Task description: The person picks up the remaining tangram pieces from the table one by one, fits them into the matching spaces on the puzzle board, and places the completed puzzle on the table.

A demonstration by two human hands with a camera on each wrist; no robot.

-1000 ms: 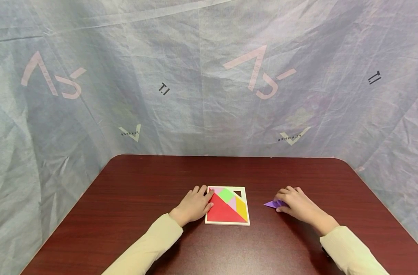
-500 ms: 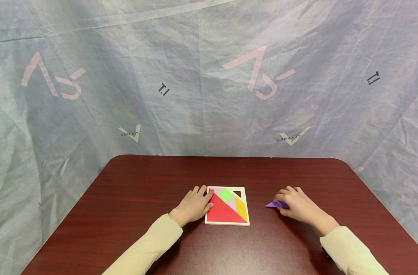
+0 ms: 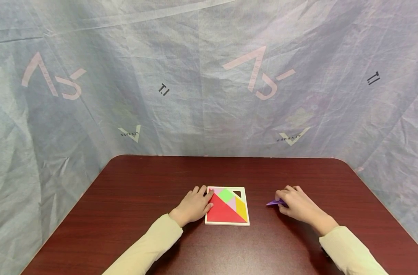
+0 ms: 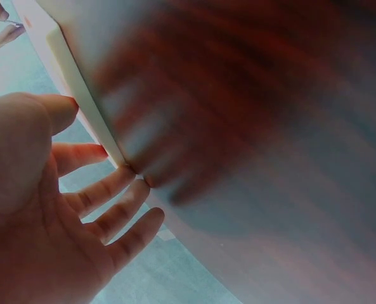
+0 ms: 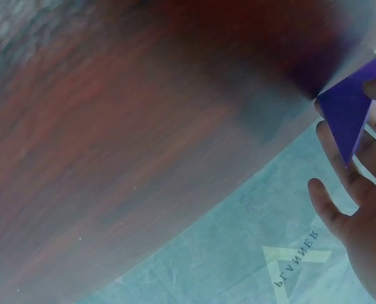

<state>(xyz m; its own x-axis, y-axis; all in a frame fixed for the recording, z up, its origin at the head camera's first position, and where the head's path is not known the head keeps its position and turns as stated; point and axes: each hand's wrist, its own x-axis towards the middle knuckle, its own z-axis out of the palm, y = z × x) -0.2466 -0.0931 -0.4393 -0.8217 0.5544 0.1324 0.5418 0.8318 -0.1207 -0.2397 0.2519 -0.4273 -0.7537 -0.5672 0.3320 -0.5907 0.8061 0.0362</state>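
Observation:
A square tangram board [image 3: 226,224] with a pale frame lies on the table. Set in it are a red triangle [image 3: 222,212], a green square [image 3: 226,195], a yellow parallelogram [image 3: 241,209] and pink pieces [image 3: 233,203]. A dark triangular hole shows at its far right corner. My left hand [image 3: 193,204] rests at the board's left side, thumb and index over the red piece and the other fingers loosely extended along the edge. To the right of the board, my right hand [image 3: 296,204] pinches a purple triangle [image 5: 349,107] between thumb and fingers, its tip pointing left in the head view.
The dark red-brown table [image 3: 154,175] has rounded far corners. Behind it and at both sides hangs a grey printed cloth [image 3: 181,114]. A strip of table separates the board from the right hand.
The purple triangle has tilted in my right fingers and looks thinner now, its tip slightly further right. My left hand and the board stay where they were.

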